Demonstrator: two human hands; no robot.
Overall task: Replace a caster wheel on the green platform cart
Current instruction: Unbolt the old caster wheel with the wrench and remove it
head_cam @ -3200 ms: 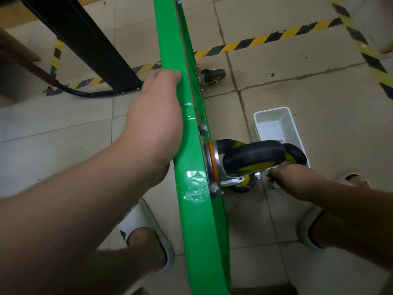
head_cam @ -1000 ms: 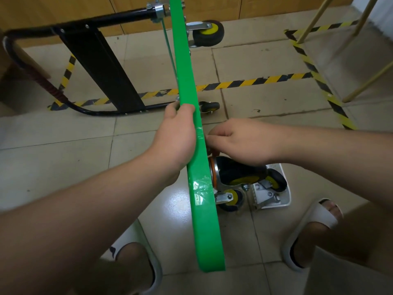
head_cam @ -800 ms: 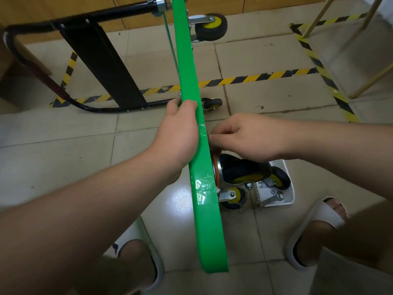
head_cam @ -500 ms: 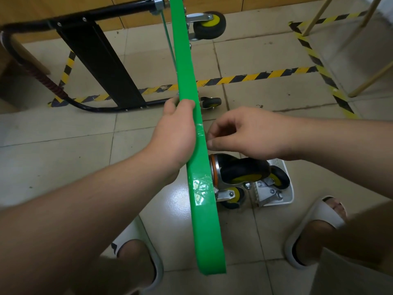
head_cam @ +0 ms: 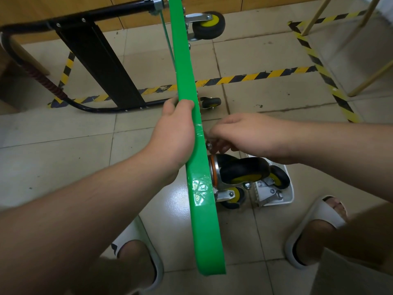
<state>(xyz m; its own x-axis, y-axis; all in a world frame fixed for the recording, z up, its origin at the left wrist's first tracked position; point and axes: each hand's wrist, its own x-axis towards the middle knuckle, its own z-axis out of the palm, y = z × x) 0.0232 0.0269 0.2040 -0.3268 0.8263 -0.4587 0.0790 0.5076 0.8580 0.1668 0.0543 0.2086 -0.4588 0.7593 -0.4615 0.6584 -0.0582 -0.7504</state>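
**Over the tiled floor: green platform cart (head_cam: 200, 209) up on its edge, both hands on it**

Down on the floor (head_cam: 63, 156) the cart stands on one long edge. Its long axis runs from between the two white slippers (head_cam: 314, 222) up and away toward the wooden wall, with the deck face to the left and the underside to the right.

I see the left hand (head_cam: 174, 137) on the upper edge, grip wrapped over the green rim with the fingers curled across it. The right hand (head_cam: 251, 135) is at the underside, just above the near caster wheel (head_cam: 244, 169). Its grip is pinched together on a small metal fastener (head_cam: 209, 145) against the cart; nut or bolt, I can't tell.

That caster juts out sideways to the right, black tyre and yellow hub. Just beyond it, a white basket (head_cam: 287, 199) on the floor holds a loose caster (head_cam: 278, 179). The folded black handle (head_cam: 100, 67) lies out to the left, and the far caster (head_cam: 209, 24) points right up top.
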